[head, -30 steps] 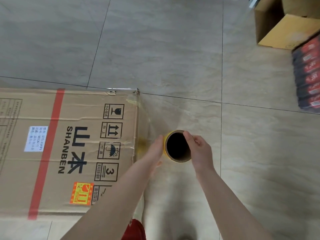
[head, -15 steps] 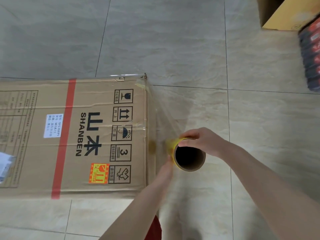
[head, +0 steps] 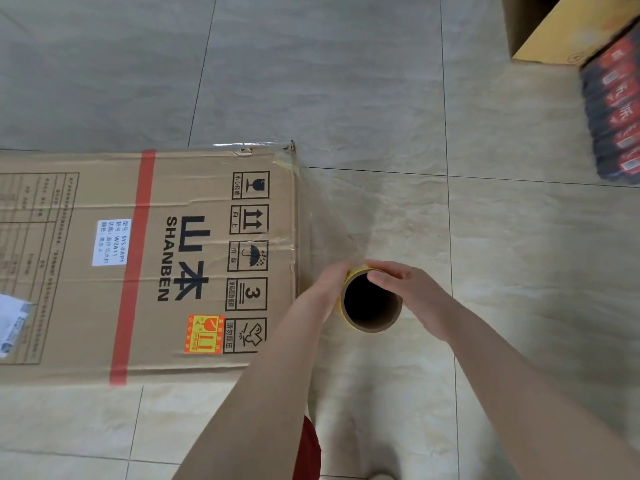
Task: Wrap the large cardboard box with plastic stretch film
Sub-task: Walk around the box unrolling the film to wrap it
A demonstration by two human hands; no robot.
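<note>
Left hand (head: 328,285) and right hand (head: 407,289) grip the film roll (head: 378,327) beside the box (head: 156,271)

One head-worn wide-angle view looks steeply down onto pale tiled floor (head: 519,271), with the large brown cardboard box (head: 156,323) at left.

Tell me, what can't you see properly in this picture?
Head view:
- large cardboard box: left end cut off by the picture's edge.
- film roll: seen end-on, so its length is hidden.
- left hand: fingers hidden behind the roll.
- red-and-black packs: blurred, cut off at the right edge.
- printed table on the box: too small to read.
</note>
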